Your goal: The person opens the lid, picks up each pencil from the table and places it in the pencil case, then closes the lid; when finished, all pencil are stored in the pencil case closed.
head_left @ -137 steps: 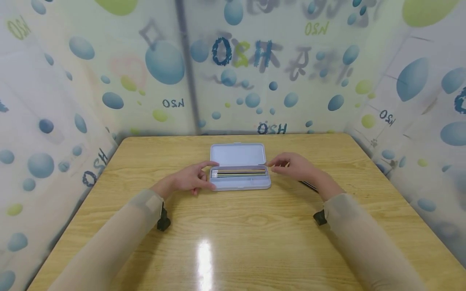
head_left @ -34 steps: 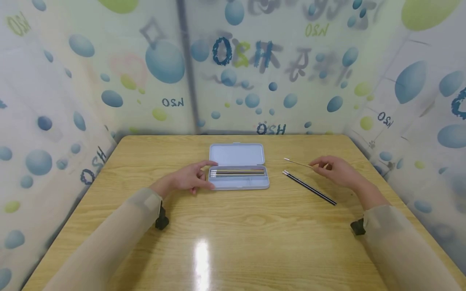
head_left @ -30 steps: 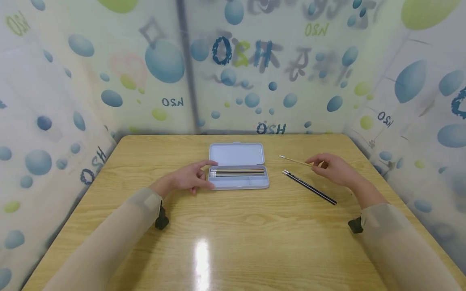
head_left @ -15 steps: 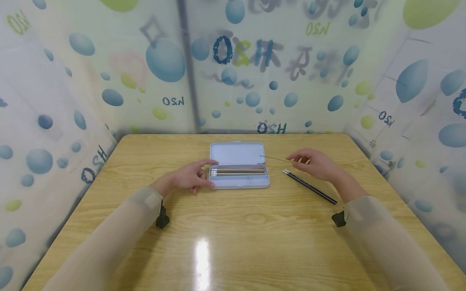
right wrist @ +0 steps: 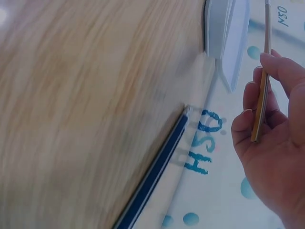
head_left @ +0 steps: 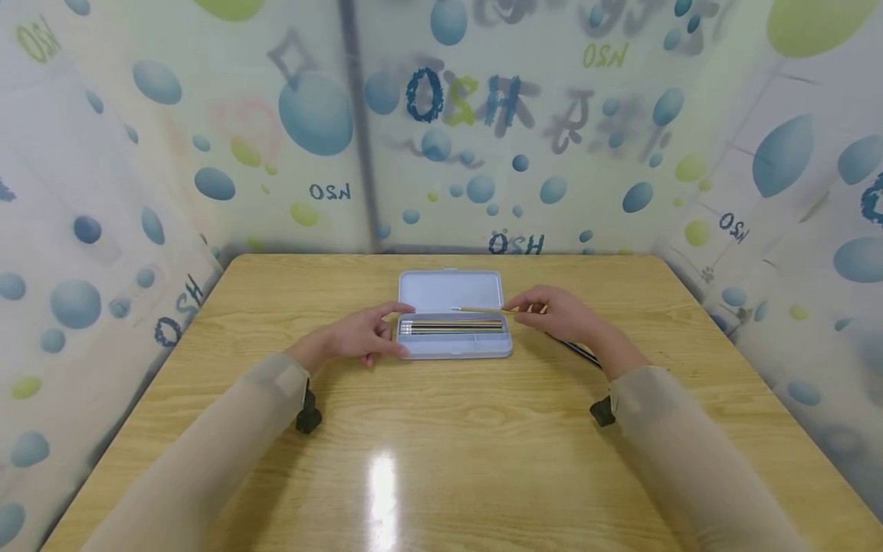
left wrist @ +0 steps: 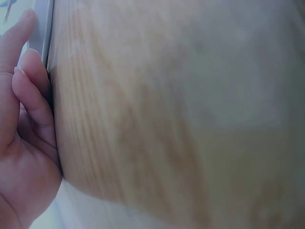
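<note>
Several pencils (head_left: 451, 327) are occupying the case (head_left: 441, 355) my left hand (head_left: 359, 336) is gripping; my right hand (head_left: 552, 313) is pinching another pencil (right wrist: 260, 109). At least one dark pencil (right wrist: 157, 164) is remaining toward the worktop's (head_left: 455, 452) right edge.

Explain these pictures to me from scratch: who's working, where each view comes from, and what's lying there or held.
There's no machine: a person works bare-handed. The wide picture is shot from the head, looking down; the two close ones from the wrists. On the wooden table sits an open pencil case, with pencils in its long back compartment. The left hand holds the case's left end. The right hand pinches a yellowish pencil. At least one dark pencil lies nearby on the table, partly hidden in the head view.
</note>
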{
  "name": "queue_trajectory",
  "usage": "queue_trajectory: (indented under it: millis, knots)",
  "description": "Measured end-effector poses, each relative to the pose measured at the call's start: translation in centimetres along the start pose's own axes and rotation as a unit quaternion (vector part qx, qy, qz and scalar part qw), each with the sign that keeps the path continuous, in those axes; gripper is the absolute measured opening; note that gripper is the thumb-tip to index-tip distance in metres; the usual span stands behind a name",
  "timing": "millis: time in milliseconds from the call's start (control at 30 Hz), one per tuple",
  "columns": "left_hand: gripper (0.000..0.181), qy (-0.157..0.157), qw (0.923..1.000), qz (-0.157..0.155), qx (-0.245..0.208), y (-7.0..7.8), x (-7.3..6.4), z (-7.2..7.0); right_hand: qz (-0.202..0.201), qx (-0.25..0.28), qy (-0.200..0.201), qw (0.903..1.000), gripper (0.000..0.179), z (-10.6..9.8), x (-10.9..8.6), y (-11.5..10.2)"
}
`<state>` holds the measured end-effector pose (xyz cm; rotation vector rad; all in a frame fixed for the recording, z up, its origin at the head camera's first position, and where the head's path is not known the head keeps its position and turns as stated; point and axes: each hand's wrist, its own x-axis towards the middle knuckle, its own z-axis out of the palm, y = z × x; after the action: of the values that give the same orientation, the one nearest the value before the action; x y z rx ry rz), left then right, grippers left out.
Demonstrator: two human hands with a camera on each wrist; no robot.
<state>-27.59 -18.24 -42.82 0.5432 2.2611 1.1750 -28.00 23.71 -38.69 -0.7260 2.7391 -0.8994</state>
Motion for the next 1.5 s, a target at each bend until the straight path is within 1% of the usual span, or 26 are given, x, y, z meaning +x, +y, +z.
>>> queue_trajectory:
  millis: [100,267,367,533,700,867,1067,1200,1367,1500]
  knots:
    - [0.09,0.0,1.0,0.002,0.0,0.1,0.0,0.0,-0.007,-0.005,-0.004,1.0,0.027,0.6,0.6,-0.6]
    - [0.091,-0.001,1.0,0.004,0.001,0.2,0.0,0.0,-0.007,0.009,-0.018,0.9998,0.025,1.6,1.8,-1.6]
    - [0.091,-0.001,1.0,0.004,0.007,0.2,-0.1,0.0,-0.018,0.016,-0.031,0.9992,0.024,2.1,2.6,-2.3]
    - [0.09,0.001,0.9999,0.005,0.011,0.1,-0.1,0.0,-0.036,0.009,-0.05,0.9981,0.023,3.1,3.7,-3.1]
    - [0.09,0.001,1.0,0.0,0.004,0.2,-0.2,0.0,-0.028,-0.005,-0.067,0.9974,0.023,4.0,4.6,-3.9]
    - [0.089,0.001,1.0,-0.007,0.001,0.2,-0.1,0.0,-0.01,-0.017,-0.064,0.9977,0.023,4.7,5.3,-4.5]
    - [0.09,0.001,1.0,-0.002,0.002,0.2,-0.2,0.1,-0.013,-0.015,-0.064,0.9978,0.024,5.3,5.6,-5.1]
    - [0.09,0.002,1.0,-0.004,0.003,0.2,-0.2,0.1,-0.015,-0.013,-0.061,0.9979,0.025,5.5,5.6,-5.2]
    - [0.089,0.003,0.9999,-0.01,0.002,0.2,-0.2,0.1,-0.012,-0.015,-0.054,0.9983,0.024,5.3,5.4,-4.9]
    - [0.09,0.001,1.0,-0.004,0.002,0.2,-0.2,0.1,-0.004,-0.016,-0.049,0.9987,0.023,4.9,4.9,-4.3]
